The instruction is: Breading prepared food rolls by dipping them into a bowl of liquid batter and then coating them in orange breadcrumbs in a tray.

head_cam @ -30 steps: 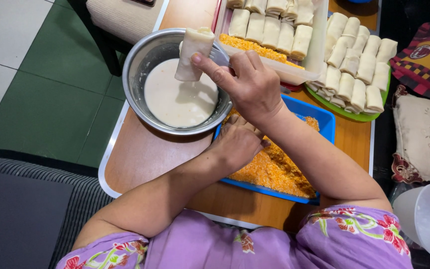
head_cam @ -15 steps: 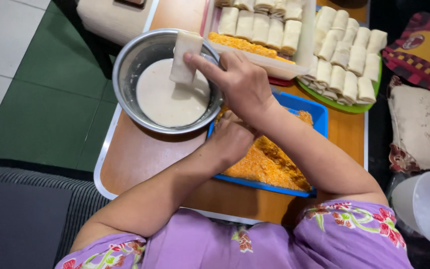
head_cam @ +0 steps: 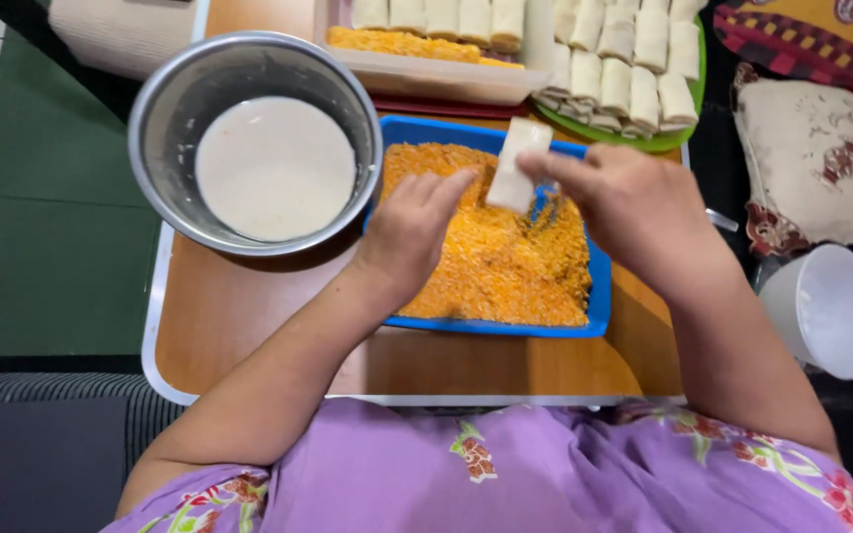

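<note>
Hands: right hand pinches a pale wet roll by its end between thumb and fingertips, fingers closed on it; left hand is empty, fingers loosely curled and resting on the crumbs.
Roll: tilted, held just above the far side of the blue tray — it looks clear of the orange breadcrumbs, though whether its lower end touches them is hard to tell.
Doing it well: my judgement is that the roll should be laid flat on the crumbs, with the dry left hand heaping crumbs over it, so the wet fingers stay out of the coating and no bare patches are left.
Nearby: steel bowl of white batter just left of the tray; a clear tray with coated and plain rolls behind; a green plate stacked with plain rolls at the far right; all on a wooden surface.
Change: half a second ago the roll was over the batter bowl — now it is over the crumb tray, and the left hand, then on the crumbs beneath the right arm, lies in plain view.
</note>
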